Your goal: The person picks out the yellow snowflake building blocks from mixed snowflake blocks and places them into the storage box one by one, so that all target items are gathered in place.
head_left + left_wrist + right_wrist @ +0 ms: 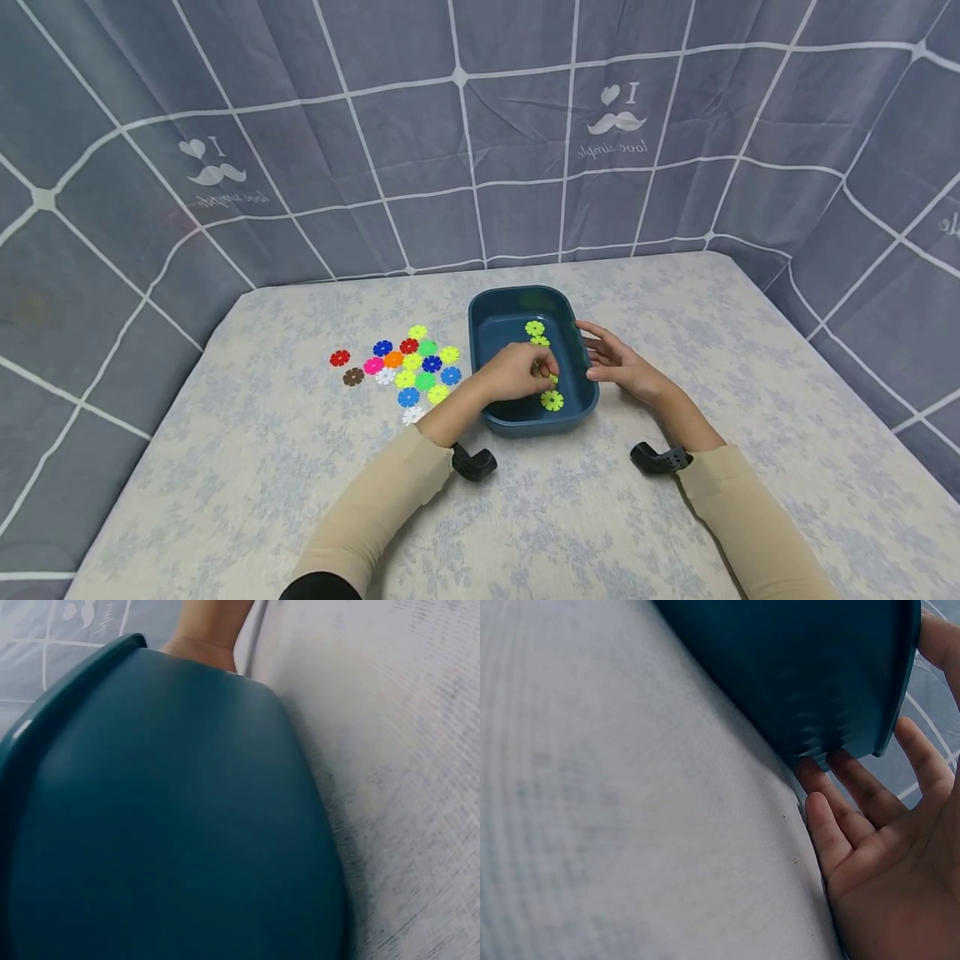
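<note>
A dark blue tray (525, 421) stands mid-table. My left hand (545, 368) reaches into it with curled fingers and pinches a yellow-green snowflake disc (552, 379) just above the tray floor. Three more yellow-green discs lie inside, two at the far end (535, 328) and one near the front (552, 401). With straight fingers, my right hand (600, 354) rests against the tray's right side. The right wrist view shows those fingers (862, 799) touching the tray's outer wall (802, 675). In the left wrist view the tray wall (172, 825) fills the frame and hides my left hand.
Several coloured snowflake discs (408, 367) lie in a cluster on the pale flowered tablecloth (262, 450), left of the tray. A grey checked curtain (465, 150) encloses the table on three sides. Bare cloth lies right of the tray (750, 375).
</note>
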Action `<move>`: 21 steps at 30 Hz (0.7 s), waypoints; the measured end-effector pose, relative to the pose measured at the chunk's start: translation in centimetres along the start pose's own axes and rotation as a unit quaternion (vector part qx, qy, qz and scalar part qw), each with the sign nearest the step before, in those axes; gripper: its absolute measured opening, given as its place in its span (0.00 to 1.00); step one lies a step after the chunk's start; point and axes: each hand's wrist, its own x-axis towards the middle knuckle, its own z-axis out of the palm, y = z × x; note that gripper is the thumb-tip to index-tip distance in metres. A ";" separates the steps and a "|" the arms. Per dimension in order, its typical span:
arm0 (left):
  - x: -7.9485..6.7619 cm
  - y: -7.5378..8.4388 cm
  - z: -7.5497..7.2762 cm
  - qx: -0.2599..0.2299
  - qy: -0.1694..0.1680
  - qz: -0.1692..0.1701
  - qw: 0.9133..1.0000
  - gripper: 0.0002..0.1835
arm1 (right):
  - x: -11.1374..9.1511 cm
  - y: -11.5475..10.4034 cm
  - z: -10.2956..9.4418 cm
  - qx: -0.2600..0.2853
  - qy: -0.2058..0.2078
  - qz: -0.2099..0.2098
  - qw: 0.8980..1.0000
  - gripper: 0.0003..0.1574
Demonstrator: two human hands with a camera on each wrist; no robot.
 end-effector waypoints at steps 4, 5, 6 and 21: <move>-0.4 0.1 -0.5 -0.005 0.016 0.008 1.000 0.04 | 0.0 0.2 -0.1 0.008 0.001 0.004 1.000 0.51; -0.4 0.1 -0.6 -0.009 0.020 0.009 1.000 0.04 | 0.0 0.2 -0.1 0.010 0.001 0.004 1.000 0.51; -0.6 0.0 -0.8 -0.013 0.024 0.009 1.000 0.05 | 0.1 0.2 -0.1 0.012 0.001 0.004 1.000 0.51; -2.0 -0.6 -3.2 -0.044 0.081 -0.005 0.996 0.05 | 0.2 0.4 -0.1 0.014 -0.002 -0.004 1.000 0.52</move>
